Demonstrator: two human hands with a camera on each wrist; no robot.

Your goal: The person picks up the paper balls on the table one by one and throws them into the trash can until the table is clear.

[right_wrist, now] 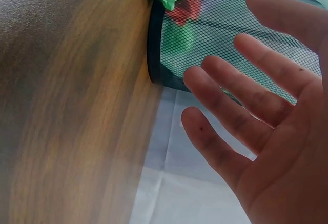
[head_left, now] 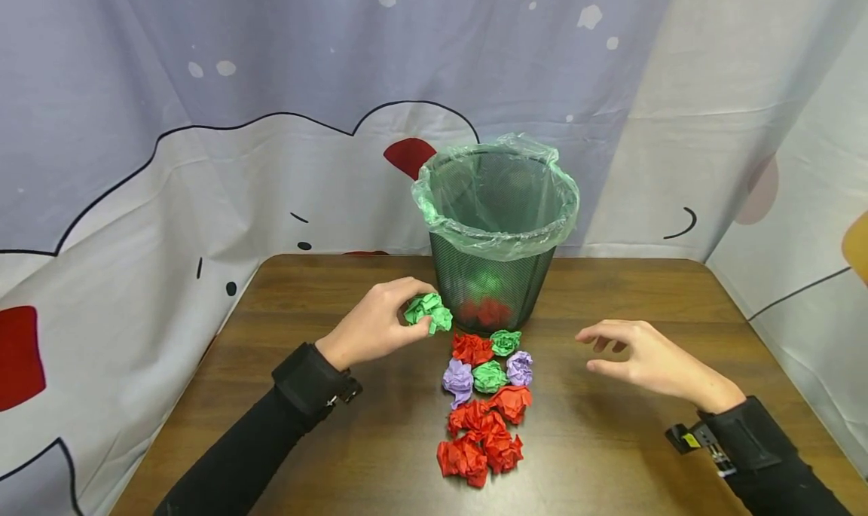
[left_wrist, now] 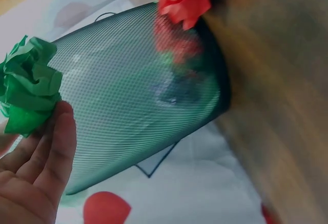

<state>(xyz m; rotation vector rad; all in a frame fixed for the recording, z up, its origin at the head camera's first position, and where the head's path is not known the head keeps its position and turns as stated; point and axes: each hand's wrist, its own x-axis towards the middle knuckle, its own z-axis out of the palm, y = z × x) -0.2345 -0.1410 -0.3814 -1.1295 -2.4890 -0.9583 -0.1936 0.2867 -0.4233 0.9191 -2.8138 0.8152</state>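
Note:
Between thumb and fingers my left hand (head_left: pixel 380 319) pinches a crumpled green paper ball (head_left: pixel 430 312), held just left of the mesh wastebasket (head_left: pixel 502 275). In the left wrist view the same green paper ball (left_wrist: pixel 31 85) sits at the fingertips. My right hand (head_left: pixel 637 358) hovers over the right of the table, fingers loosely bent with nothing in them; the right wrist view shows its fingers (right_wrist: pixel 246 90) spread apart. A green plastic bag (head_left: pixel 502 245) lines the basket and folds over its rim. Red and green paper shows through the mesh near the bottom.
In front of the basket lies a cluster of crumpled paper balls: several red ones (head_left: pixel 463 459), two purple ones (head_left: pixel 458 380) and two green ones (head_left: pixel 490 377). They rest on a brown wooden table (head_left: pixel 380 441). A printed curtain (head_left: pixel 305 49) hangs behind.

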